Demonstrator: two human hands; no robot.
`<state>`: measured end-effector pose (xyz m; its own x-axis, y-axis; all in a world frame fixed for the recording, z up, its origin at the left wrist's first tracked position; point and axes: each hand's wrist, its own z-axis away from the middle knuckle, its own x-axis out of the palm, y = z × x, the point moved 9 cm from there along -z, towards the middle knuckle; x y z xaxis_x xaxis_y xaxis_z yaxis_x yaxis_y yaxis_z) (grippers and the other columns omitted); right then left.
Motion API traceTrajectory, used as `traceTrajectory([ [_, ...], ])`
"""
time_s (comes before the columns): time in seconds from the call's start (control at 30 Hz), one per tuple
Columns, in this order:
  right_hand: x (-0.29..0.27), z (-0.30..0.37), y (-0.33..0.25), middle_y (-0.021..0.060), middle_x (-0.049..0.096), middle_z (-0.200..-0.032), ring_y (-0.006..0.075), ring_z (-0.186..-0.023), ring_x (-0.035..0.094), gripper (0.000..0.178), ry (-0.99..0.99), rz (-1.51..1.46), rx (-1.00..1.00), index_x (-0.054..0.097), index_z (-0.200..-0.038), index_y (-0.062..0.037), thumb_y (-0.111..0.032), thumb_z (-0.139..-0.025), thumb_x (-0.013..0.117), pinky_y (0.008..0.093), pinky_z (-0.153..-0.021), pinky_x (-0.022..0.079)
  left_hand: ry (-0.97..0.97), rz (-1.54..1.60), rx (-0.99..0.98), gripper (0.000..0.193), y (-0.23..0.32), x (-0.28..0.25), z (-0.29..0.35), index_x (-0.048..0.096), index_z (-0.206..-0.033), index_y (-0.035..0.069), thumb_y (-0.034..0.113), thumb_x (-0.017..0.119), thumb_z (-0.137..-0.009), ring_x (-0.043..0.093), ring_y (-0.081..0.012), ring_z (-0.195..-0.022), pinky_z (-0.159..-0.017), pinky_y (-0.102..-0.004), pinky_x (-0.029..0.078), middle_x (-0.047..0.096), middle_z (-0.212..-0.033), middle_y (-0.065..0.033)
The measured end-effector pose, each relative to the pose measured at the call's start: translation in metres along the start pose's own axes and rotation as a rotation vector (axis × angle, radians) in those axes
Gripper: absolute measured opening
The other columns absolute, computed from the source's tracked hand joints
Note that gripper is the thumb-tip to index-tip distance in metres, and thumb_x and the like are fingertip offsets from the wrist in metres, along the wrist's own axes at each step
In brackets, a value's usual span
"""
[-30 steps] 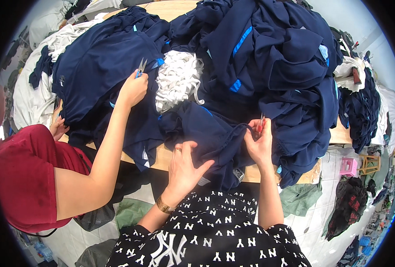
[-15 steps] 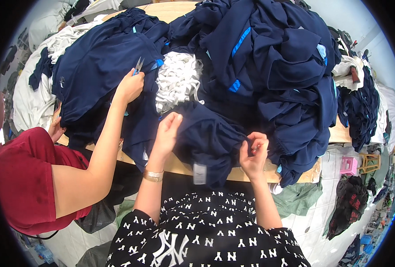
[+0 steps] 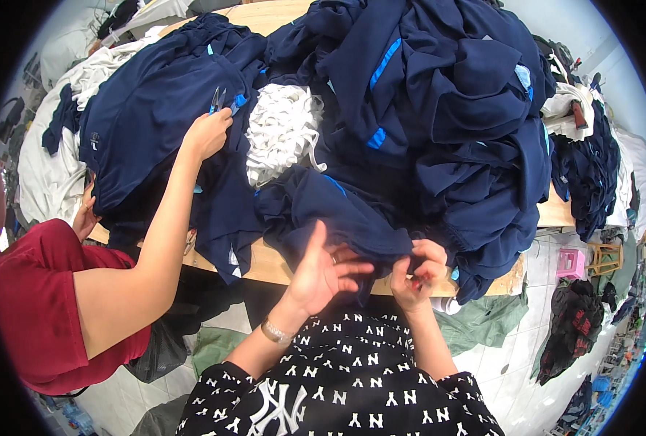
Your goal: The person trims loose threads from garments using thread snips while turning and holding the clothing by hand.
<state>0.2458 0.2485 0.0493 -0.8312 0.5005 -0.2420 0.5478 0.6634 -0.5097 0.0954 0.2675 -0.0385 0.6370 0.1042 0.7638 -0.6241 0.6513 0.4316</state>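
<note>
In front of me a navy garment (image 3: 323,207) lies bunched at the table's near edge, a bright blue strip showing on it. My right hand (image 3: 419,276) is closed, its thumb and fingers pinching the garment's near edge. Something small, dark and reddish shows in that palm, too small to name. My left hand (image 3: 321,270) is open beside it, palm turned up and fingers spread, holding nothing; a ring and a bracelet show on it. Just beyond the garment sits a heap of white strips (image 3: 283,131).
Left of me a person in a red top (image 3: 61,312) holds small scissors (image 3: 217,100) over a navy garment (image 3: 148,123). A tall pile of navy garments (image 3: 468,94) covers the table's right side. A pink stool (image 3: 571,263) stands on the floor at right.
My left hand has let go of the garment and moved down and right, opening its fingers. The white label on the garment's near end no longer shows. My right hand stays pinched on the fabric.
</note>
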Motion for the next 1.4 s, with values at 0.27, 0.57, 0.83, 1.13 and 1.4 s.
traceTrajectory([
  [0.27, 0.029, 0.043, 0.020, 0.0165, 0.058, -0.097, 0.0334, -0.097, 0.061, 0.034, -0.390, -0.011, 0.149, 0.040, -0.088, -0.0042, 0.012, -0.068, 0.063, 0.0381, -0.075, 0.048, -0.214, 0.283, 0.152, 0.027, 0.027, -0.013, -0.021, 0.059, -0.093, 0.006, 0.028, 0.044, -0.099, 0.067, -0.0186, -0.080, -0.052, -0.0211, 0.051, 0.066, -0.095, -0.0081],
  [0.57, 0.040, -0.001, 0.028, 0.0031, 0.049, -0.081, 0.0103, -0.065, 0.038, 0.027, -0.259, -0.251, 0.523, 0.047, -0.094, -0.0021, 0.006, -0.076, 0.065, 0.0234, -0.063, 0.038, -0.166, 0.139, 0.287, 0.038, 0.024, -0.007, -0.018, 0.052, -0.117, -0.009, 0.021, 0.041, -0.099, 0.045, -0.0383, -0.125, -0.106, -0.0417, 0.039, 0.054, -0.125, -0.0219],
  [0.83, 0.080, -0.004, 0.021, 0.0083, 0.054, -0.087, 0.0130, -0.075, 0.053, 0.032, -0.452, -0.380, 0.630, 0.034, -0.084, -0.0067, 0.007, -0.080, 0.062, 0.0240, -0.066, 0.043, -0.144, 0.033, 0.366, 0.025, 0.027, -0.006, -0.011, 0.065, -0.090, -0.001, 0.013, 0.045, -0.096, 0.060, -0.0228, -0.101, -0.099, -0.0395, 0.043, 0.064, -0.103, -0.0128],
  [1.13, 0.055, 0.007, 0.043, 0.0036, 0.049, -0.086, 0.0044, -0.072, 0.045, 0.028, -0.180, -0.772, 0.897, 0.032, -0.085, -0.0088, 0.002, -0.087, 0.058, 0.0177, -0.063, 0.038, -0.122, 0.275, 0.210, 0.029, 0.029, -0.008, -0.017, 0.059, -0.089, 0.006, 0.026, 0.041, -0.100, 0.051, -0.0423, -0.118, -0.099, -0.0463, 0.045, 0.059, -0.114, -0.0195],
  [1.4, 0.059, 0.007, 0.030, 0.0107, 0.052, -0.065, 0.0200, -0.057, 0.051, 0.030, -0.606, -0.156, 0.721, 0.045, -0.089, -0.0033, -0.029, -0.091, 0.060, 0.0313, -0.055, 0.041, -0.210, 0.223, 0.252, 0.042, 0.028, -0.007, -0.018, 0.058, -0.111, -0.003, 0.031, 0.034, -0.102, 0.050, -0.0379, -0.120, -0.103, -0.0464, 0.042, 0.059, -0.119, -0.0174],
])
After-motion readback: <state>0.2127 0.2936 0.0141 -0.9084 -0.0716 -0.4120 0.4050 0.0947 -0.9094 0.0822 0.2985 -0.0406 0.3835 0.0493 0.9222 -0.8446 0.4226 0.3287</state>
